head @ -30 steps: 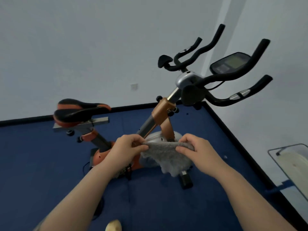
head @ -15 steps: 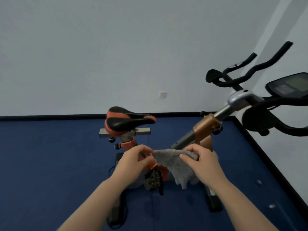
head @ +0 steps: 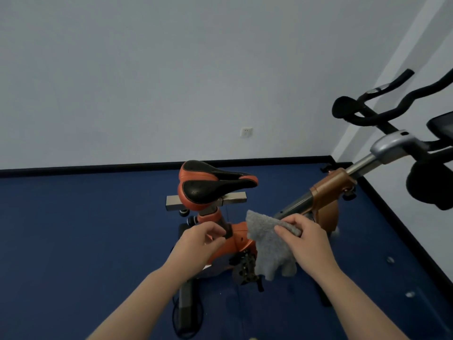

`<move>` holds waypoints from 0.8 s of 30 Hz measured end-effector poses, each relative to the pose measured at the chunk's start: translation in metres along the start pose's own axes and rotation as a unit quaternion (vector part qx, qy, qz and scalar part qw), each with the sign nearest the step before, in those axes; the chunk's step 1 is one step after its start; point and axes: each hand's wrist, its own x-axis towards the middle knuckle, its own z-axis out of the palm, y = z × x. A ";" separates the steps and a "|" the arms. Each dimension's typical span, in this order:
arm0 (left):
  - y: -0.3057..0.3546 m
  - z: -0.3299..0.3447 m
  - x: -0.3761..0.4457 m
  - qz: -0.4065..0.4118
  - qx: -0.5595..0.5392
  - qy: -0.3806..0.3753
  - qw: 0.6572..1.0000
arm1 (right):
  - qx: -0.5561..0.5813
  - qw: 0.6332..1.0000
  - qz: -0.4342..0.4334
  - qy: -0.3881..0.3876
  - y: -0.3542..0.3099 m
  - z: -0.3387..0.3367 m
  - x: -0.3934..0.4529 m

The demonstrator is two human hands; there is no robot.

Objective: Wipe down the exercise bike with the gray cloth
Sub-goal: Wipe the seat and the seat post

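Observation:
The exercise bike point(head: 241, 238) stands on the blue floor in front of me, orange and black, with its saddle point(head: 210, 182) at centre and black handlebars point(head: 382, 114) at the upper right. The gray cloth point(head: 269, 244) hangs in front of the frame, between the seat post and the brown front post point(head: 328, 190). My right hand point(head: 306, 239) pinches the cloth's upper right edge. My left hand point(head: 198, 241) is apart from the cloth, fingers loosely curled beside a black knob on the seat post, holding nothing I can see.
Blue floor point(head: 85, 241) spreads around the bike up to a black skirting and white walls. A wall socket point(head: 246, 132) sits behind the saddle. The black pedal point(head: 245, 266) juts out below the cloth. A black cable point(head: 186, 315) loops by the rear foot.
My view has swung left, so the bike has shifted right in the frame. My left hand has let go of the cloth, which hangs from my right hand alone.

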 end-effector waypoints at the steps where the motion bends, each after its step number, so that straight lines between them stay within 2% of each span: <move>1: -0.001 0.001 0.003 -0.006 -0.006 -0.001 1.000 | 0.005 1.000 0.008 -0.005 0.002 0.003 0.003; 8: -0.015 0.002 0.019 -0.036 -0.018 -0.008 0.999 | 0.068 0.996 0.051 -0.031 0.027 0.019 0.033; 13: -0.025 -0.017 0.047 -0.038 -0.044 0.110 0.992 | 0.109 0.990 0.072 -0.057 0.034 0.038 0.063; 16: -0.032 -0.023 0.056 -0.038 -0.065 0.151 0.986 | 0.147 0.984 0.089 -0.044 0.027 0.048 0.073; 21: -0.054 -0.042 0.076 -0.042 -0.082 0.176 0.980 | 0.196 0.974 0.115 -0.016 0.001 0.071 0.100; 24: -0.062 -0.059 0.099 -0.015 -0.070 0.177 0.982 | 0.191 0.976 0.107 0.018 -0.020 0.098 0.117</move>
